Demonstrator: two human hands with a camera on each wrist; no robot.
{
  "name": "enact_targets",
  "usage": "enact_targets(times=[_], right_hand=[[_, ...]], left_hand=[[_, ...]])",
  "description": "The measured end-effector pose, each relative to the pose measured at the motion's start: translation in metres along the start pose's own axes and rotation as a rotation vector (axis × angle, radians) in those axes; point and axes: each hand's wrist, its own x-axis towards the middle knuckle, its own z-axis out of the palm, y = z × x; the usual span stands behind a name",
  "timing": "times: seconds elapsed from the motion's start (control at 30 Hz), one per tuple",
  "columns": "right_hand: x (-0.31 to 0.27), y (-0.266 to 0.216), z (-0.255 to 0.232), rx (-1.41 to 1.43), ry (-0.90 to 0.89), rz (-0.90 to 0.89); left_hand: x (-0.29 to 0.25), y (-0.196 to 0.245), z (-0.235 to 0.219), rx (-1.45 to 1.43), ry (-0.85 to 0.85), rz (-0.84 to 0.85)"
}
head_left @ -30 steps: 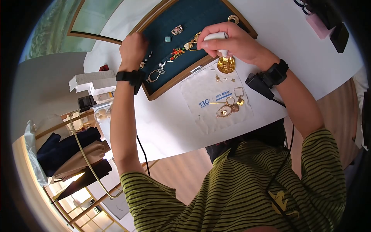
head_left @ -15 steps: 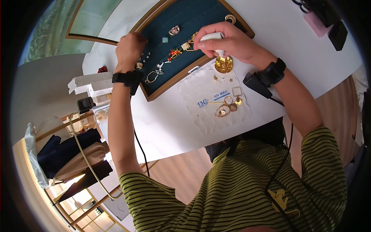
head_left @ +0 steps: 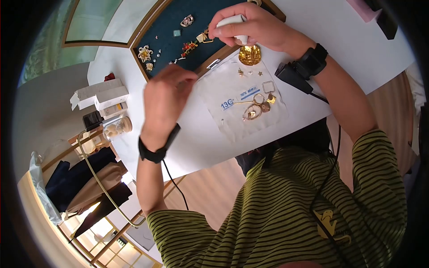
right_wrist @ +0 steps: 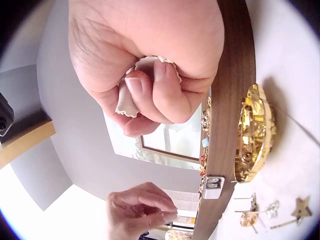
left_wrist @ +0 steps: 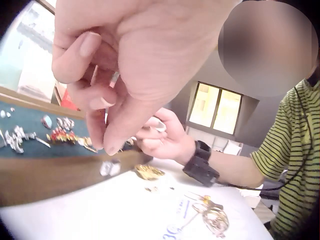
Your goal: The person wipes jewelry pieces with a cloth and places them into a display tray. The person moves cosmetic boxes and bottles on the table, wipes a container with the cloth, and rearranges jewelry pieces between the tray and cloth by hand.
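My right hand [head_left: 263, 27] grips a crumpled white cloth [right_wrist: 127, 104], with its fingers curled tightly round it. It is raised above the front edge of the wooden jewellery case [head_left: 203, 70]. My left hand [head_left: 166, 99], blurred, hovers by the case's near left corner; its fingers are loosely bent, thumb near the fingertips, and nothing shows between them. On the case's dark lining lie a gold flower brooch [head_left: 145, 53], a turquoise square ring [head_left: 177, 33] and a red-and-gold piece [head_left: 189, 46]. A shiny gold dish [head_left: 249, 55] sits below my right hand.
A white printed sheet [head_left: 223, 120] bears small earrings, a star stud [head_left: 260, 73] and a cluster of gold jewellery [head_left: 254, 111]. White boxes [head_left: 107, 96] and a clear jar [head_left: 117, 127] stand at the left. The case's glazed lid [head_left: 96, 27] is raised behind.
My left hand has come away from the case's left part, toward me and slightly right, uncovering the gold flower brooch. My right hand keeps hold of the cloth. The head view has shifted somewhat.
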Motion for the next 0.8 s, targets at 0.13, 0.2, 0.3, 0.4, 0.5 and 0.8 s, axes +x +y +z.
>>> enact_targets(times=[0.13,0.2,0.3,0.4,0.5,0.8], right_hand=[[0.002,0.007,0.001,0.015,-0.004,-0.037],[0.002,0.01,0.002,0.049,-0.012,-0.063],[0.002,0.006,-0.002,0.046,-0.007,-0.024],[0.001,0.006,-0.001,0.012,-0.011,-0.009],[0.004,0.009,-0.001,0.037,-0.03,-0.066],[0.004,0.007,0.0,-0.004,-0.024,-0.103]], left_hand=[[-0.012,0.015,0.027,-0.034,-0.088,-0.006],[-0.013,0.02,0.037,-0.019,-0.126,-0.029],[-0.011,0.02,0.051,0.061,-0.046,0.162],[-0.006,0.026,0.056,0.041,-0.034,0.158],[0.002,0.032,0.061,0.014,0.009,0.182],[0.01,0.033,0.07,0.006,-0.039,0.172]])
